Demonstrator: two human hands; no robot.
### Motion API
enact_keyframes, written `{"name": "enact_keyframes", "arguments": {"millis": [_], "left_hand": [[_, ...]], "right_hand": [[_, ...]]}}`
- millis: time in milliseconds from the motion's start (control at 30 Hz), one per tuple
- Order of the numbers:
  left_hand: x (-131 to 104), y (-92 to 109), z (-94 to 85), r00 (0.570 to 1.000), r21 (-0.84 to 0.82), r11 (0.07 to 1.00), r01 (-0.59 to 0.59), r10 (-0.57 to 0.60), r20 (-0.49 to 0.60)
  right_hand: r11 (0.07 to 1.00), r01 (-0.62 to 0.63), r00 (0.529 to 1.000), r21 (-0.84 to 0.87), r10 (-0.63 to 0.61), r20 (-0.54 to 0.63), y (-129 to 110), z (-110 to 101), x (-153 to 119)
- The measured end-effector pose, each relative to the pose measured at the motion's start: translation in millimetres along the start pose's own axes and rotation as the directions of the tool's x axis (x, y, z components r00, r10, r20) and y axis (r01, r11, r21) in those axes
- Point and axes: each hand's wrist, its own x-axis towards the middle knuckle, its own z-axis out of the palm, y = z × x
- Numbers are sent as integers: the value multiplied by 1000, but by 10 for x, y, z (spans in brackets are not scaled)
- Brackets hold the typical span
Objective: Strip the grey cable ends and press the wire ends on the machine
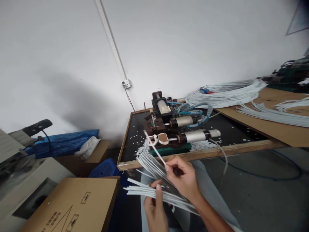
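Note:
My left hand [155, 204] is closed round a bundle of white cables [140, 189], whose ends stick out to the left. Between the thumb and fingers of my right hand [182, 174] is a single white cable [156, 149]. Its free end points up and left, in front of a small pneumatic machine [166, 129] with silver cylinders. Behind my hands, more white cables [152, 164] run from the table edge down over my lap. Short white offcuts [143, 148] lie heaped beside the machine's green base [173, 149].
The black table top [137, 122] has a wooden rim. Coiled white cables [224, 93] lie at the back right, near a cardboard sheet [272, 96]. To the left are a cardboard box [79, 199], a blue plastic basket [103, 168] and a grey-white machine [36, 190].

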Motion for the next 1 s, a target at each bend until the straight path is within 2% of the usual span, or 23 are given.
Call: {"name": "enact_keyframes", "arguments": {"millis": [133,200,233,267,367,400,467,567,633,667,733,767,833,867,1000], "left_hand": [[-4,-33,-31,999,8,1000,26,-27,38],[-4,-32,-32,998,-13,999,48,-48,38],[-4,-27,-27,997,-40,997,69,-67,35],[-5,-19,-19,996,-70,994,90,-88,30],[-7,1,9,991,-120,984,130,-130,2],[-7,2,15,991,-122,984,133,-136,-12],[-1,-10,15,989,-120,983,137,-142,-33],[28,-59,-19,992,-99,987,128,-129,2],[57,-101,-54,993,-67,991,117,-115,37],[71,-121,-70,992,-59,991,123,-120,50],[91,-150,-93,987,-69,986,154,-150,62],[94,-157,-98,984,-79,982,172,-167,66],[82,-153,-92,985,-86,982,169,-165,53],[70,-143,-83,988,-84,985,152,-149,31],[9,-77,-40,994,-30,995,96,-97,-50]], "right_hand": [[997,19,983,-78,-5,183,-39,-30,23],[982,7,967,-187,41,253,-47,-106,46],[973,-1,944,-230,77,322,-56,-162,58],[967,-8,901,-253,116,418,-69,-225,69],[980,-28,683,-195,161,712,-121,-403,94],[985,-26,636,-169,147,757,-134,-442,99],[991,-7,614,-132,108,782,-146,-483,106],[993,10,673,-114,78,735,-120,-483,123],[995,-27,756,-100,85,648,-85,-460,143],[995,-52,815,-82,90,573,-67,-442,152],[994,-99,933,-40,107,343,-33,-385,162],[993,-114,970,-28,117,213,-19,-348,160],[992,-124,992,-38,125,15,-3,-270,144],[991,-122,992,-63,121,-29,-2,-235,132],[976,-49,999,-211,53,12,-26,-149,86]]}}
